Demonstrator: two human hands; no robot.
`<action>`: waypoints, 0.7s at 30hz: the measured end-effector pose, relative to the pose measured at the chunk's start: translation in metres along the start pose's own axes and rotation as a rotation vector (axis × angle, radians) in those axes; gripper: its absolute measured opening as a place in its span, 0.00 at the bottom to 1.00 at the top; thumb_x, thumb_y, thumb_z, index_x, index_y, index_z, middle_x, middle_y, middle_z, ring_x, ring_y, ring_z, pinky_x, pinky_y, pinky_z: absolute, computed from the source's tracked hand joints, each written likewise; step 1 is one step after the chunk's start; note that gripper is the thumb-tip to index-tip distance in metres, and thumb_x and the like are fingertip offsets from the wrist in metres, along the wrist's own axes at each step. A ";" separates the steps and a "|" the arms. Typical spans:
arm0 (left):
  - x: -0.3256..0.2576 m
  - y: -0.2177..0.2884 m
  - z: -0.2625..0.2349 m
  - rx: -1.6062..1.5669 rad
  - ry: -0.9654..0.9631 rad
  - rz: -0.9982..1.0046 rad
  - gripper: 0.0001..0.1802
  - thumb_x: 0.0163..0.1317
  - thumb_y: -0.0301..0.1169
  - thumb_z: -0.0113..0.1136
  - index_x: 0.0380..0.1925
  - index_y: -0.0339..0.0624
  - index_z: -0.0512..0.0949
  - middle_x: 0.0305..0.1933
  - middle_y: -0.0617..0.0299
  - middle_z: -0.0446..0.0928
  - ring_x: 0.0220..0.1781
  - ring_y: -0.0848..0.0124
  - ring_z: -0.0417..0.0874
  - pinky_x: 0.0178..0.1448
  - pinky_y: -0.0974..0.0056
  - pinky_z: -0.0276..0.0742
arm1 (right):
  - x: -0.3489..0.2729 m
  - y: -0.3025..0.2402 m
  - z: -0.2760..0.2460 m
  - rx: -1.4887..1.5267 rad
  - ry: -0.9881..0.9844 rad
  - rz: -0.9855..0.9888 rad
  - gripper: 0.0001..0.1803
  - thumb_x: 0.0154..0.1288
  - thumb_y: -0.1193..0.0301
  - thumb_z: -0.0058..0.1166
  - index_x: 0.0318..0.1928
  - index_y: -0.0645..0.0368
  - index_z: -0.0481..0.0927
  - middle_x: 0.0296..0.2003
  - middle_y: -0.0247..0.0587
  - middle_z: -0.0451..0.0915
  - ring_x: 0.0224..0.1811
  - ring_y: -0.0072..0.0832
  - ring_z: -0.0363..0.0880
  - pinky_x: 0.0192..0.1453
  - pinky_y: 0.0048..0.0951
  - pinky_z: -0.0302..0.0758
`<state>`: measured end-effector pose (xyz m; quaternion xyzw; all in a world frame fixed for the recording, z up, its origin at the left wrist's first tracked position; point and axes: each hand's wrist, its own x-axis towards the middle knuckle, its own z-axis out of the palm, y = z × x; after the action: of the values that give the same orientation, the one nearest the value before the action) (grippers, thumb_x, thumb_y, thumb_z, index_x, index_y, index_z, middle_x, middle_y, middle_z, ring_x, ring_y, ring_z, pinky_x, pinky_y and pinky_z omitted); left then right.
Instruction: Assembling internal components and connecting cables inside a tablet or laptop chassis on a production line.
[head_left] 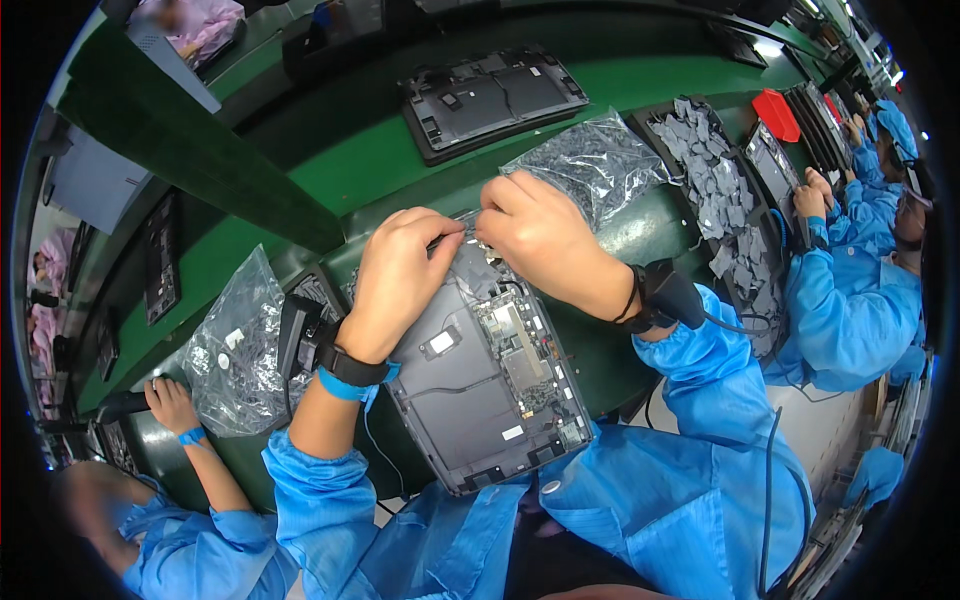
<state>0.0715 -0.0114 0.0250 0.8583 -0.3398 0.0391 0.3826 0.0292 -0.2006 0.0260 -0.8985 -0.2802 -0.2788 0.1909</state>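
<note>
Both hands [470,250] pinch a grey pad [470,262] on an opened laptop [480,370] atop the green conveyor [400,160].

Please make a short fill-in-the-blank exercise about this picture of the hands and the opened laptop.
1. Both hands, left hand and right hand, rest on the far end of an opened dark grey ____ base.
2. The worker's sleeves are ____ in colour.
3. The clear crinkled plastic bag lies to the person's ____.

Missing words: laptop; blue; left
</note>
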 end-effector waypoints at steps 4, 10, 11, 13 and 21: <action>-0.001 -0.001 -0.001 0.032 0.011 0.071 0.06 0.55 0.22 0.64 0.33 0.33 0.83 0.34 0.54 0.82 0.38 0.58 0.82 0.44 0.59 0.77 | 0.003 0.002 -0.001 -0.011 -0.031 0.006 0.05 0.45 0.75 0.57 0.26 0.59 0.76 0.34 0.39 0.70 0.40 0.35 0.72 0.42 0.34 0.74; 0.000 -0.002 -0.001 0.035 0.017 0.090 0.06 0.53 0.22 0.65 0.32 0.33 0.83 0.34 0.54 0.81 0.38 0.57 0.81 0.44 0.59 0.77 | 0.009 0.007 0.002 0.090 -0.045 0.071 0.05 0.50 0.74 0.59 0.26 0.60 0.76 0.33 0.40 0.72 0.38 0.38 0.75 0.40 0.36 0.76; 0.000 -0.001 0.000 0.066 0.020 0.120 0.06 0.53 0.22 0.65 0.32 0.33 0.83 0.33 0.54 0.81 0.37 0.57 0.81 0.43 0.59 0.76 | 0.008 0.009 0.003 0.111 -0.104 0.092 0.05 0.51 0.74 0.59 0.26 0.61 0.76 0.31 0.41 0.74 0.37 0.40 0.77 0.39 0.37 0.77; 0.000 0.000 0.000 0.097 0.024 0.151 0.06 0.52 0.22 0.65 0.32 0.34 0.83 0.33 0.54 0.81 0.37 0.57 0.81 0.43 0.58 0.76 | 0.008 0.014 0.002 0.131 -0.164 0.113 0.06 0.52 0.73 0.60 0.26 0.61 0.77 0.30 0.42 0.76 0.35 0.42 0.79 0.38 0.39 0.78; 0.001 0.001 0.001 0.146 0.032 0.174 0.05 0.52 0.22 0.65 0.31 0.34 0.82 0.32 0.55 0.81 0.36 0.56 0.80 0.42 0.57 0.76 | 0.028 0.034 -0.004 0.282 -0.394 0.006 0.05 0.54 0.73 0.59 0.29 0.62 0.80 0.27 0.44 0.78 0.32 0.44 0.80 0.37 0.39 0.77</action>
<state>0.0712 -0.0128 0.0256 0.8503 -0.4032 0.1106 0.3197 0.0676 -0.2179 0.0394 -0.9008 -0.3455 -0.0555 0.2570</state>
